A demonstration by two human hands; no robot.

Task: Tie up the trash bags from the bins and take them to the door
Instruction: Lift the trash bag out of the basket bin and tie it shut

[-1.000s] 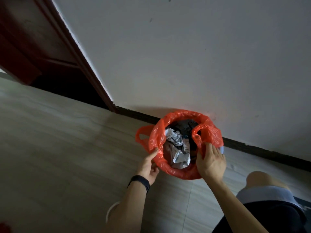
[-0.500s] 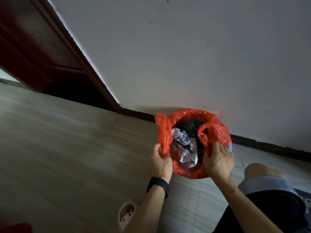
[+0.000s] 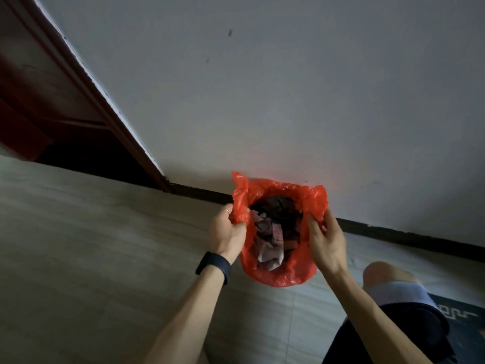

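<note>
Head view, dim light.

- Red trash bag [image 3: 278,275] sits on the floor [image 3: 91,245] right against the wall [image 3: 262,88], just right of the dark wood door frame [image 3: 105,101]. Mouth is open and facing the camera.
- Bag covers whatever it sits in, so I can't tell whether a bin is underneath.
- Contents: crumpled pale paper [image 3: 267,252] at the front, dark scraps [image 3: 278,206] behind it. Fill level is close to the rim.
- Left hand [image 3: 227,232]: clenched on the bag's left flap, with plastic bunched between thumb and fingers. The flap stands up above the fist. There's a thin ring [image 3: 225,210] on one finger and a black wristband [image 3: 214,267] on the wrist.
- Right hand [image 3: 326,243]: at the bag's right rim, thumb on the inner side and fingers curled round the outer side. It's pinching the right flap. The fingertip contact is partly hidden by plastic.
- The hands are on opposite sides of the mouth, apart, with the trash visible between them. The flaps aren't joined and there's no knot.
- A black baseboard [image 3: 393,233] runs along the foot of the wall behind the bag.
- Bottom right: a bare knee [image 3: 385,274], dark shorts [image 3: 393,337] with a pale hem, and the edge of a dark patterned rug [image 3: 456,315].
</note>
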